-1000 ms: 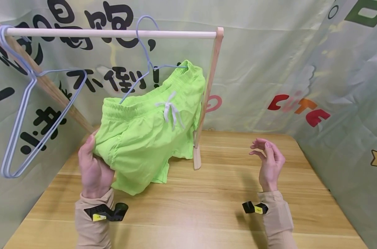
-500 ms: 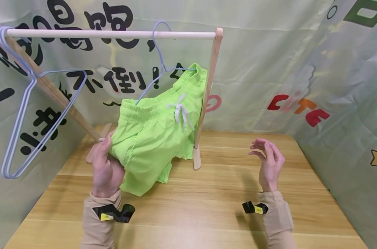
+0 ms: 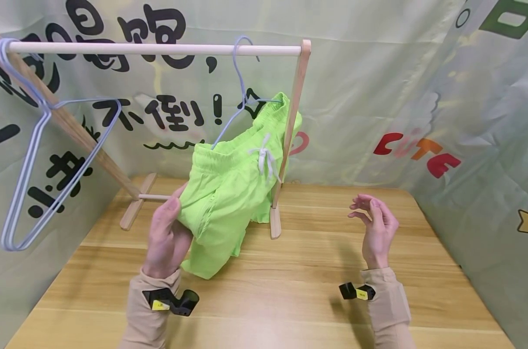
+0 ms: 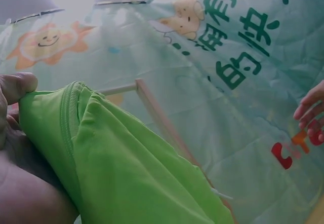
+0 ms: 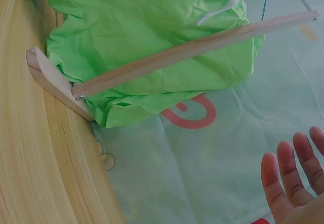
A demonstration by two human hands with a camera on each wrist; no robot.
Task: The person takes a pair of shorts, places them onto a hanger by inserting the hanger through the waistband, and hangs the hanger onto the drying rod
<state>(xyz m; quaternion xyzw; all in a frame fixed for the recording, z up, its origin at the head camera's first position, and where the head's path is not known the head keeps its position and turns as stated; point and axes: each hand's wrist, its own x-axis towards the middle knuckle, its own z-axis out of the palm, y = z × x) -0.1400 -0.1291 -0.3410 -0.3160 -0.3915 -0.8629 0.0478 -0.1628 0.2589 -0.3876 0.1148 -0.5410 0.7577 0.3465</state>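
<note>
Bright green shorts (image 3: 229, 184) with a white drawstring bow hang on a lilac hanger (image 3: 241, 80), whose hook is over the white rail (image 3: 159, 48) near its right end. My left hand (image 3: 168, 237) pinches the shorts' left side between thumb and fingers. In the left wrist view the thumb lies on the fabric (image 4: 126, 153) beside a stitched seam. The right part of the shorts overlaps the rack's right post (image 3: 293, 111), passing behind it. My right hand (image 3: 379, 230) is held above the right of the table, fingers loosely bent, holding nothing.
More lilac hangers (image 3: 37, 131) hang at the rail's left end. The wooden rack's feet (image 3: 275, 223) stand on the wood-grain table (image 3: 307, 300). A printed cloth (image 3: 355, 97) with lettering encloses the back and sides.
My left hand has moved right with the shorts, and the hanger has slid along the rail toward the right post. The right hand has stayed still.
</note>
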